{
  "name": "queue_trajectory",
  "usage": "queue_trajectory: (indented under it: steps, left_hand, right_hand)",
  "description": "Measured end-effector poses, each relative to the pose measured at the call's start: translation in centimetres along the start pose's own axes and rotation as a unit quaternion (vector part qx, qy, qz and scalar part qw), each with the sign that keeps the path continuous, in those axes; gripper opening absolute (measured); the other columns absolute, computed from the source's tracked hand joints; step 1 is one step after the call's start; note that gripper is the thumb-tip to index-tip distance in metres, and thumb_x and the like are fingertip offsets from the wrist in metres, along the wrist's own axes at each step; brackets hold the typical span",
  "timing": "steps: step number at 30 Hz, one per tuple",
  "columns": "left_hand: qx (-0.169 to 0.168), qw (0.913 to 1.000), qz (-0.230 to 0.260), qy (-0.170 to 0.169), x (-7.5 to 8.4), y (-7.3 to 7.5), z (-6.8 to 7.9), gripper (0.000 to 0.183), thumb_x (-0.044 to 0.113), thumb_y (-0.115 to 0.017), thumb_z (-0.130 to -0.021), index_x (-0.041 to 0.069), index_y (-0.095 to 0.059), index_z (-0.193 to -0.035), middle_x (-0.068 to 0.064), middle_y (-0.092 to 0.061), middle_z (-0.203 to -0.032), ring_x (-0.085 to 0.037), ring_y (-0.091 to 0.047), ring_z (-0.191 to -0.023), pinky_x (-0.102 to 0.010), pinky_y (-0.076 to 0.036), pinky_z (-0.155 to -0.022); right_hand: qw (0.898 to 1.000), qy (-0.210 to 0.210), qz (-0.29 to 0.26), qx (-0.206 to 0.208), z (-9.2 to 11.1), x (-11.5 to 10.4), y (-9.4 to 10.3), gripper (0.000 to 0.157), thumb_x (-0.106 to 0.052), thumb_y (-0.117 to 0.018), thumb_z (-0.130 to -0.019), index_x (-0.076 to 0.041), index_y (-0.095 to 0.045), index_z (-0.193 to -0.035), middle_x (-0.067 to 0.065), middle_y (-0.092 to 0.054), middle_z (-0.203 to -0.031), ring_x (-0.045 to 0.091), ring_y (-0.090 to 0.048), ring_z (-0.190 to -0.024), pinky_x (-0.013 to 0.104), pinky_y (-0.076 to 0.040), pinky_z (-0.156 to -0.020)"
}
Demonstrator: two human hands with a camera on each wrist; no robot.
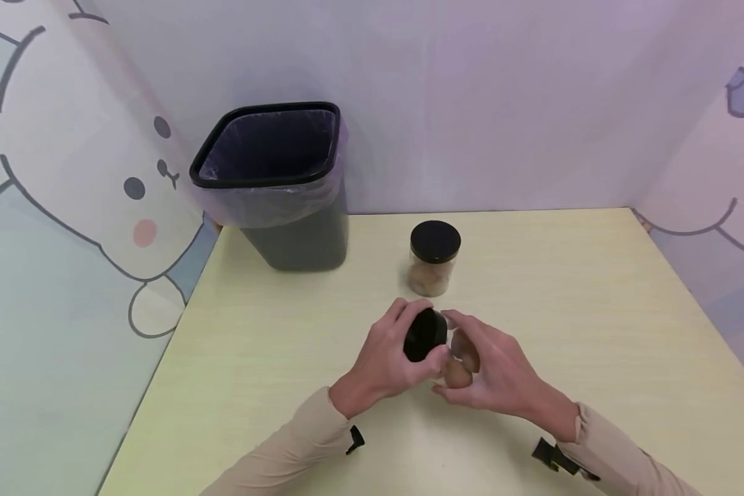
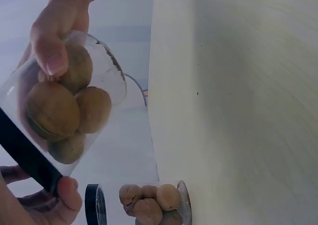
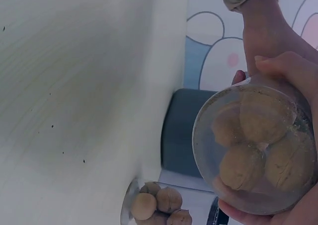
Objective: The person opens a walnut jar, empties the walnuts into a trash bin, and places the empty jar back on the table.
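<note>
- The fingers of both hands are curled on one clear jar [image 1: 465, 351]: those of the left hand [image 1: 384, 358] hold its black lid [image 1: 424, 335], and those of the right hand [image 1: 505, 368] hold its body.
- On the left, at the back of the table [image 1: 595, 310], there stands a grey bin [image 1: 310, 238], with a thin bag folded over its rim.
- In the middle, a second jar [image 1: 430, 272] stands upright beyond the hands, under a black cap [image 1: 435, 241].
- Nearer, the held jar is above the table, tilted, and contains round brown nuts [image 2: 53, 110].
</note>
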State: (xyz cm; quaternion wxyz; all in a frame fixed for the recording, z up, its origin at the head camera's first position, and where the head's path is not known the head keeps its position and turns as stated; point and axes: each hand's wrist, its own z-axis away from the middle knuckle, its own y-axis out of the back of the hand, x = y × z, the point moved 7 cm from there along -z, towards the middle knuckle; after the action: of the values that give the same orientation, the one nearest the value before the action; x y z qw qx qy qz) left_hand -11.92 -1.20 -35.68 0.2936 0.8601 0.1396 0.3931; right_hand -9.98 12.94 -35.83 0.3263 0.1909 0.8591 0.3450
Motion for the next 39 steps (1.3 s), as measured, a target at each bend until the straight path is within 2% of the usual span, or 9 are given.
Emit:
queue_trajectory:
  steps: [3,6,10,14,18,24,31,36,39]
  left_hand:
    - [-0.047,0.9983,-0.001,0.034,-0.1,0.0,-0.1,0.053,0.050,-0.058,-0.085,0.022,-0.048,-0.128,0.003,-0.051,-0.107,-0.012,-0.054,-0.080,-0.021,-0.045,-0.062]
    - [-0.102,0.9928,0.044,0.045,-0.2,0.1,-0.1,0.062,0.048,-0.065,-0.083,0.028,-0.041,-0.136,0.009,-0.045,-0.122,-0.009,-0.052,-0.097,-0.027,-0.047,-0.075]
    - [-0.165,0.9794,0.116,-0.004,0.3,0.5,-0.2,0.076,0.036,-0.076,-0.076,0.029,-0.037,-0.141,0.012,-0.031,-0.141,-0.008,-0.034,-0.127,-0.033,-0.040,-0.096]
    - [-0.199,0.9688,0.133,-0.065,0.9,1.0,-0.3,0.075,0.024,-0.076,-0.074,0.027,-0.041,-0.140,0.008,-0.025,-0.147,-0.011,-0.022,-0.136,-0.035,-0.036,-0.101]
    - [-0.197,0.9675,0.136,-0.081,0.9,1.4,-0.5,0.071,0.024,-0.078,-0.073,0.027,-0.047,-0.136,0.006,-0.031,-0.144,-0.011,-0.026,-0.134,-0.034,-0.036,-0.101]
    - [-0.168,0.9749,0.132,-0.063,0.5,1.2,-0.6,0.071,0.035,-0.081,-0.070,0.027,-0.051,-0.133,0.008,-0.039,-0.133,-0.008,-0.036,-0.124,-0.029,-0.040,-0.096]
    - [-0.137,0.9810,0.135,-0.021,-0.1,0.8,-1.0,0.069,0.039,-0.082,-0.069,0.025,-0.051,-0.129,0.009,-0.048,-0.120,-0.011,-0.051,-0.104,-0.025,-0.047,-0.072]
    - [-0.163,0.9776,0.132,0.013,-0.6,0.4,-0.9,0.072,0.041,-0.081,-0.071,0.030,-0.046,-0.133,0.011,-0.046,-0.123,-0.008,-0.048,-0.107,-0.023,-0.047,-0.075]
    - [-0.187,0.9737,0.130,-0.001,-0.5,0.5,-0.6,0.078,0.040,-0.082,-0.071,0.032,-0.041,-0.137,0.012,-0.039,-0.133,-0.007,-0.042,-0.118,-0.027,-0.046,-0.087]
  right_hand:
    - [1.000,0.005,0.008,0.015,0.0,0.1,0.3,0.092,-0.044,-0.087,-0.053,-0.009,-0.051,-0.130,-0.012,-0.052,-0.082,-0.003,-0.040,-0.065,0.014,-0.036,-0.055]
    - [1.000,0.000,0.005,0.014,0.1,0.2,0.5,0.093,-0.045,-0.088,-0.053,-0.009,-0.051,-0.131,-0.011,-0.055,-0.088,-0.002,-0.043,-0.067,0.015,-0.039,-0.057]
    - [1.000,-0.020,0.000,-0.004,0.4,0.5,0.4,0.094,-0.049,-0.086,-0.055,-0.010,-0.049,-0.133,-0.009,-0.058,-0.100,0.000,-0.046,-0.070,0.017,-0.041,-0.060]
    - [1.000,-0.026,0.001,-0.010,0.6,0.6,0.6,0.097,-0.051,-0.087,-0.053,-0.010,-0.049,-0.133,-0.009,-0.058,-0.100,0.000,-0.046,-0.069,0.017,-0.040,-0.061]
    - [0.999,-0.030,0.000,-0.021,0.7,0.7,0.6,0.097,-0.050,-0.087,-0.053,-0.011,-0.049,-0.133,-0.009,-0.058,-0.102,0.001,-0.046,-0.069,0.016,-0.039,-0.061]
    - [1.000,-0.018,-0.005,-0.025,0.8,0.5,0.7,0.096,-0.047,-0.089,-0.052,-0.011,-0.049,-0.132,-0.010,-0.058,-0.102,0.001,-0.049,-0.075,0.015,-0.039,-0.064]
    - [0.999,0.017,0.032,0.006,0.7,0.1,1.1,0.097,-0.048,-0.089,-0.049,-0.007,-0.052,-0.129,-0.010,-0.057,-0.094,0.001,-0.049,-0.077,0.022,-0.043,-0.066]
    - [0.998,-0.025,0.047,-0.028,0.7,0.6,1.2,0.096,-0.051,-0.087,-0.051,-0.011,-0.052,-0.130,-0.008,-0.062,-0.094,0.011,-0.055,-0.090,0.040,-0.042,-0.083]
    - [0.997,-0.036,0.053,-0.040,0.6,0.8,1.1,0.094,-0.049,-0.087,-0.050,-0.011,-0.052,-0.129,-0.010,-0.061,-0.091,0.011,-0.056,-0.089,0.042,-0.041,-0.085]
